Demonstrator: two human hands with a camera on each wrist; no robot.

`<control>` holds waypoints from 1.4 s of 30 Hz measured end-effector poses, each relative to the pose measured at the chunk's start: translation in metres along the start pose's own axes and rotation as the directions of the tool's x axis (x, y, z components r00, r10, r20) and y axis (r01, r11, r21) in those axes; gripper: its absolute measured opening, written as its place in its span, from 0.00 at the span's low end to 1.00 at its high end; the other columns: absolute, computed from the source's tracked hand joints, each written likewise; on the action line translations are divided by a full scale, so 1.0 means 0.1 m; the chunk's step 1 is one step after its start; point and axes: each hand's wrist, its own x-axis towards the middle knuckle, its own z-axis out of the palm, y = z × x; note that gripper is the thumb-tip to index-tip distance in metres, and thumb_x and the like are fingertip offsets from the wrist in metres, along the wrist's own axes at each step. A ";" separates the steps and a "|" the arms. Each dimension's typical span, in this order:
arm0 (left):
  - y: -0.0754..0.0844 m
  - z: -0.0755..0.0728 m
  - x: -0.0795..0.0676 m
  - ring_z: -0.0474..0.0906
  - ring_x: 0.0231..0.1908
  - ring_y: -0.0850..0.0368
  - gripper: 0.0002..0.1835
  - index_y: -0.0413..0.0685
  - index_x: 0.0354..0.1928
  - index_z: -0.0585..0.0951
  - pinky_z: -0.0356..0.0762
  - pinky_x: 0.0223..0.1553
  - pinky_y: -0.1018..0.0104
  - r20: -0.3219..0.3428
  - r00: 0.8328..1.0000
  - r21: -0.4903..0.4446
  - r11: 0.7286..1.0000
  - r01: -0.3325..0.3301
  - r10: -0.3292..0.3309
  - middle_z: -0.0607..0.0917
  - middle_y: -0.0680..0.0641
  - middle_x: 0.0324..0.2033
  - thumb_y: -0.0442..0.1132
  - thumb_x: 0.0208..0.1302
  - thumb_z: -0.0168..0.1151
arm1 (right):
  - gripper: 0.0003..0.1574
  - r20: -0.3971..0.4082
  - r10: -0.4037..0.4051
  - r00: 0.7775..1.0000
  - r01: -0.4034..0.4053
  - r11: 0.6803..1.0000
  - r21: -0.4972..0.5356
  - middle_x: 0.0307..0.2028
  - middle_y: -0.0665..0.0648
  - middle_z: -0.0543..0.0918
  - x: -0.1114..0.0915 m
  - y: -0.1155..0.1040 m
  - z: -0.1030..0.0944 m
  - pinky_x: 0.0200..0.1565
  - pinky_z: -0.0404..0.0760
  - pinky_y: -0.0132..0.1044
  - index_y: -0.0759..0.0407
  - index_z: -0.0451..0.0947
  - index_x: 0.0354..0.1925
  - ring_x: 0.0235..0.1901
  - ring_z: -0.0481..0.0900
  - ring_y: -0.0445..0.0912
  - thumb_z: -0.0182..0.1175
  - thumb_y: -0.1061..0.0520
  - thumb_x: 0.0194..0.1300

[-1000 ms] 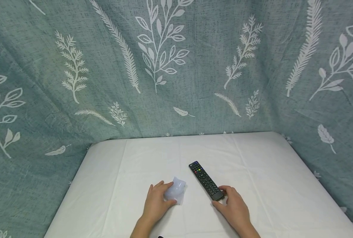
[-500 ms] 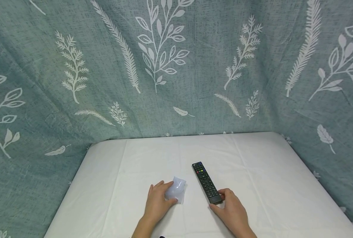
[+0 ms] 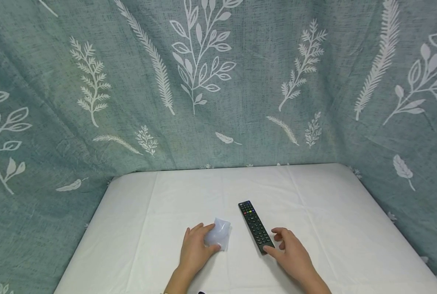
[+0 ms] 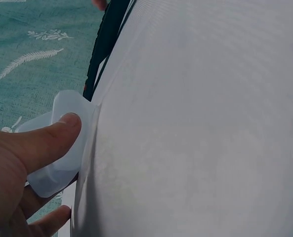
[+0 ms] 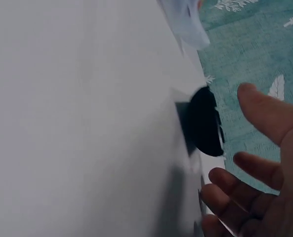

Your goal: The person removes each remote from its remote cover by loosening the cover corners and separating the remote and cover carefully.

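Note:
My left hand (image 3: 194, 252) holds a small, pale translucent piece of soft plastic (image 3: 220, 233), seemingly folded, between thumb and fingers low over the white cloth. In the left wrist view the thumb lies across the near face of the plastic piece (image 4: 68, 101); fingers are behind it. A black remote control (image 3: 255, 224) lies slanted on the table to its right, buttons up. Beside the remote's near end is my right hand (image 3: 293, 255), fingers parted and loosely bent. In the right wrist view a gap shows between this hand (image 5: 270, 197) and the remote's end (image 5: 204, 123).
White cloth covers the table (image 3: 181, 196). A teal curtain (image 3: 247, 134) with white leaf prints hangs behind and along both sides. A small dark object (image 3: 201, 292) pokes in at the bottom edge, too cut off to identify.
The remote's far end has swung right and its near end has shifted slightly toward me. My right hand has let go of the remote and spread. The left hand has barely moved.

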 end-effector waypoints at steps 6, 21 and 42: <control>-0.02 0.00 0.00 0.75 0.65 0.43 0.34 0.51 0.56 0.83 0.55 0.71 0.32 0.009 1.000 -0.022 1.000 0.020 -0.020 0.87 0.46 0.54 0.47 0.41 0.81 | 0.38 0.045 -0.129 0.991 0.123 0.986 0.109 0.63 0.62 0.77 0.25 0.07 -0.09 0.65 0.69 0.64 0.51 0.72 0.65 0.65 0.73 0.62 0.69 0.42 0.61; -0.02 -0.01 -0.01 0.74 0.65 0.42 0.34 0.51 0.56 0.83 0.55 0.71 0.31 0.028 0.999 -0.025 1.000 0.016 -0.015 0.87 0.46 0.54 0.46 0.42 0.81 | 0.41 0.168 -0.275 0.947 0.257 0.959 0.118 0.71 0.70 0.66 0.68 0.05 0.02 0.68 0.55 0.74 0.51 0.67 0.71 0.73 0.54 0.72 0.68 0.45 0.63; 0.06 -0.01 0.04 0.80 0.55 0.48 0.39 0.56 0.62 0.80 0.68 0.65 0.34 0.079 0.990 0.119 0.985 -0.122 0.113 0.86 0.48 0.50 0.49 0.43 0.81 | 0.42 0.099 -0.209 0.973 0.209 0.978 0.009 0.69 0.60 0.73 0.48 -0.01 0.12 0.70 0.58 0.69 0.50 0.70 0.69 0.73 0.60 0.66 0.68 0.40 0.61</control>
